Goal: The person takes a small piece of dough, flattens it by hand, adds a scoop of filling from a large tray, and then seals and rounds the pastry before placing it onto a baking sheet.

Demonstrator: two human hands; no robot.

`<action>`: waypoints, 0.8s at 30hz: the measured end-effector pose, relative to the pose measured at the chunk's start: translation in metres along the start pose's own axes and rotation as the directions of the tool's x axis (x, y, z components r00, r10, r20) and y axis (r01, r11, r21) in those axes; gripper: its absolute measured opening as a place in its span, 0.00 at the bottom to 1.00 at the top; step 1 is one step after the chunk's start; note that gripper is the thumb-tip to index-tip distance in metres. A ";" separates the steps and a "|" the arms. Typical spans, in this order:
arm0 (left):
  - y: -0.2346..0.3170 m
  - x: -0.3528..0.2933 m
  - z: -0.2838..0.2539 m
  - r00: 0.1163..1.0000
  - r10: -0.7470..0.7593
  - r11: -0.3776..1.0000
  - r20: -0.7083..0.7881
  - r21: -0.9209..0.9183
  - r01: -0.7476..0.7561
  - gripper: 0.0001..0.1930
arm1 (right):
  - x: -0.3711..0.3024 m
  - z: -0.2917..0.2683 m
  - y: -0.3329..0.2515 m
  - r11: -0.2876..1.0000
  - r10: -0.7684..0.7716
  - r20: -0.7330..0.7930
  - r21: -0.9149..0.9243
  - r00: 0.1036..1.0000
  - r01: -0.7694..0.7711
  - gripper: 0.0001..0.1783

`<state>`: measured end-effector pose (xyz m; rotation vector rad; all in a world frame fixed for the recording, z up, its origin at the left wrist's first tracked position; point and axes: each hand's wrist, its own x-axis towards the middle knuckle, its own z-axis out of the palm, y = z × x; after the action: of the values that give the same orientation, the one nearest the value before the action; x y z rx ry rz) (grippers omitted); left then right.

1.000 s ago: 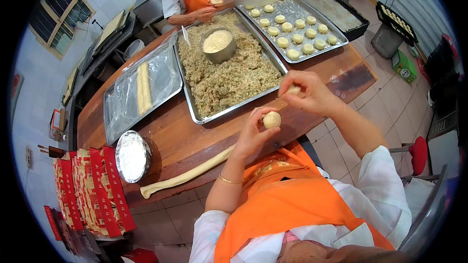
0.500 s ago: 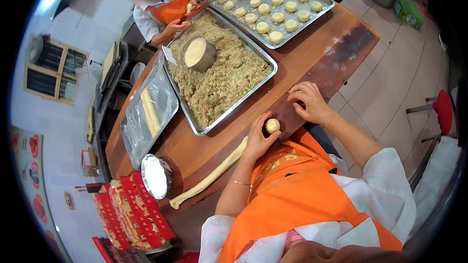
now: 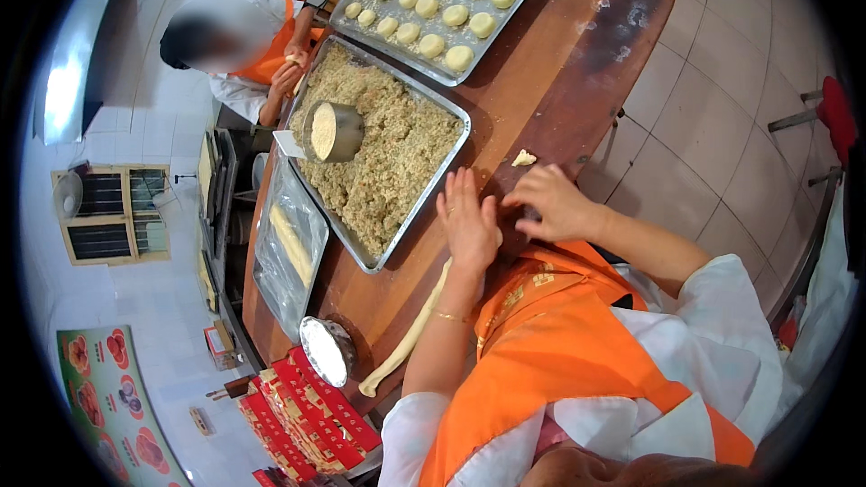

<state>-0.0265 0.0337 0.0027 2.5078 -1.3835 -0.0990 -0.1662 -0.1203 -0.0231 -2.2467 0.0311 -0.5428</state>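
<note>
My left hand (image 3: 471,224) lies over the near edge of the table with its fingers stretched out. Just a sliver of a pale dough ball (image 3: 499,236) shows beside its palm; the hand hides the rest. To the right, my right hand (image 3: 552,204) is bent over the wood, fingers curved and thumb apart, with no object visible in it. A small torn scrap of dough (image 3: 523,158) sits just beyond that hand. From under my left forearm, a long dough rope (image 3: 408,343) runs toward the lower left.
Beyond my hands stands a metal tray of crumbly filling (image 3: 388,162), a metal pot (image 3: 336,133) set in it. Farther off, another tray (image 3: 492,32) carries several round dough pieces. At left are a plastic-lined tray (image 3: 271,284), a bowl of white powder (image 3: 327,352) and a co-worker (image 3: 262,59).
My left hand has flattened over the dough ball it was curled around. The right hand has come nearer to it, and a dough scrap now shows on the table. The view has shifted.
</note>
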 end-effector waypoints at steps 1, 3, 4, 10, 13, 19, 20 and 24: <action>-0.011 -0.004 -0.001 0.999 -0.026 0.996 0.019 -0.082 0.028 0.30 | 0.000 0.004 -0.008 0.997 -0.060 0.019 -0.053 0.998 0.061 0.24; -0.029 -0.013 0.000 0.999 -0.046 0.952 -0.005 -0.305 0.042 0.27 | 0.008 0.013 -0.019 0.998 -0.046 0.102 -0.040 0.994 0.050 0.32; -0.035 -0.017 0.003 0.998 -0.064 0.922 -0.003 -0.382 0.058 0.26 | 0.012 0.020 -0.021 0.997 -0.053 0.103 -0.050 0.993 0.058 0.32; -0.032 -0.012 0.001 0.990 -0.135 0.839 -0.041 -0.536 0.092 0.25 | 0.030 0.045 -0.021 0.996 -0.088 0.148 0.003 0.985 0.088 0.25; -0.026 -0.001 0.001 0.988 -0.133 0.877 -0.074 -0.474 0.082 0.25 | 0.033 0.045 -0.024 0.997 -0.080 0.149 -0.011 0.986 0.082 0.24; -0.023 0.007 0.003 0.992 -0.093 0.983 -0.087 -0.165 0.077 0.24 | 0.036 0.049 -0.025 0.997 -0.032 0.152 -0.062 0.988 0.042 0.24; -0.024 0.006 0.003 0.993 -0.093 0.986 -0.078 -0.146 0.080 0.24 | 0.036 0.044 -0.025 0.998 -0.026 0.172 -0.048 0.985 0.035 0.25; -0.029 0.003 0.009 0.994 -0.062 0.994 -0.087 -0.100 0.053 0.24 | 0.031 0.024 -0.025 1.000 0.007 0.052 -0.020 0.999 -0.006 0.25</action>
<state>-0.0027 0.0438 -0.0131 2.4403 -1.2412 -0.0627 -0.1326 -0.0926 -0.0077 -2.2786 0.0177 -0.4821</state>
